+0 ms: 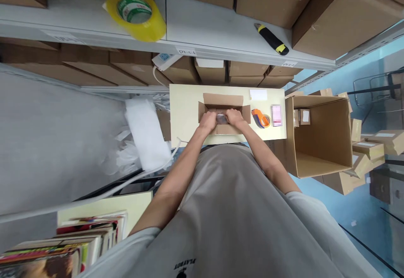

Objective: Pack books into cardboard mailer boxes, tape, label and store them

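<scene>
A small open cardboard box (pixel 222 100) sits on a pale yellow table (pixel 186 109). Both my hands are down inside it. My left hand (pixel 208 120) and my right hand (pixel 234 116) are closed on either side of a small greyish item (pixel 221 119) wrapped in something shiny. The box flaps stand open around my hands.
An orange tape dispenser (pixel 260 118) and a pink packet (pixel 276 115) lie right of the box. A large open carton (pixel 320 135) stands further right. A yellow tape roll (pixel 137 14) and a utility knife (pixel 272 39) rest on the shelf above. White packing bags (pixel 143 133) lie left, books (pixel 63 244) lower left.
</scene>
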### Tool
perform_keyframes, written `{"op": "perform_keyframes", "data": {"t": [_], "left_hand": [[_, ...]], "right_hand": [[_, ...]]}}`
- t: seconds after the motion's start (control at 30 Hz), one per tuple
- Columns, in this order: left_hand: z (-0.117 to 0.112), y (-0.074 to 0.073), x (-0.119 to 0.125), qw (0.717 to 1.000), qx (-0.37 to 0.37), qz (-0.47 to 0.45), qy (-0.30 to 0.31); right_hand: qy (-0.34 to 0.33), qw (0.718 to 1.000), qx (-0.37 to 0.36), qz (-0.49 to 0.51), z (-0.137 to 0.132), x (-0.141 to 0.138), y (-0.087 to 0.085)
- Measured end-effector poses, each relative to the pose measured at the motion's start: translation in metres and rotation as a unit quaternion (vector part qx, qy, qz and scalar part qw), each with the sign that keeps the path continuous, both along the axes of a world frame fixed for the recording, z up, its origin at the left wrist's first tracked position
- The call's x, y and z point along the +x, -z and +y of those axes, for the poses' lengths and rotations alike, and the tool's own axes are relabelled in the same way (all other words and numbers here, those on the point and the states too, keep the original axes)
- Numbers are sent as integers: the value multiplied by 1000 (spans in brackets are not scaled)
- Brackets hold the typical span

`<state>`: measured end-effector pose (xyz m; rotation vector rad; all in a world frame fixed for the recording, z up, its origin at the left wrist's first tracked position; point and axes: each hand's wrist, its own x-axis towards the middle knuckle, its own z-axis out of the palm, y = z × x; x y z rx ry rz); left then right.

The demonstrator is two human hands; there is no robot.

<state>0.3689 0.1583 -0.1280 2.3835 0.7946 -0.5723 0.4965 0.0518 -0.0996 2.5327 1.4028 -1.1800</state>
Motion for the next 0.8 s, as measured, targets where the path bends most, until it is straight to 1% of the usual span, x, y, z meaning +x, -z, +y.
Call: {"op": "perform_keyframes", "data": {"t": [0.13,0.23,0.3,0.37,0.4,0.43,0.47,0.5,0.57,0.63,0.7,0.8], "left_hand": [[-4,13,6,1000,-21,18,-1],[-8,16,2,1000,-24,5,1],[-11,16,-8,999,-19,-34,4],[-13,14,-25,993,-11,-117,-9],[-13,13,-35,985,-5,-169,-27],[-13,13,-46,975,3,-217,-55],[-13,12,-56,963,16,-253,-90],[-12,11,-65,953,30,-273,-130],[-10,9,-80,936,47,-285,-203],[-8,8,-88,928,38,-279,-242],[-8,7,-90,931,21,-276,-239],[-16,5,-89,943,0,-276,-188]], "right_hand": [[14,999,-29,-10,2,-10,14],[29,999,-18,-24,-2,-17,15],[34,999,7,-38,-15,-19,10],[46,996,59,-54,-37,-18,4],[57,992,92,-64,-52,-16,0],[88,981,152,-76,-68,-13,-3],[129,966,202,-95,-84,-9,-5],[174,950,231,-118,-100,-6,-6],[255,923,244,-151,-126,0,-5],[300,914,229,-150,-140,0,0],[309,917,219,-126,-144,-7,5],[274,930,228,-93,-139,-26,11]]}}
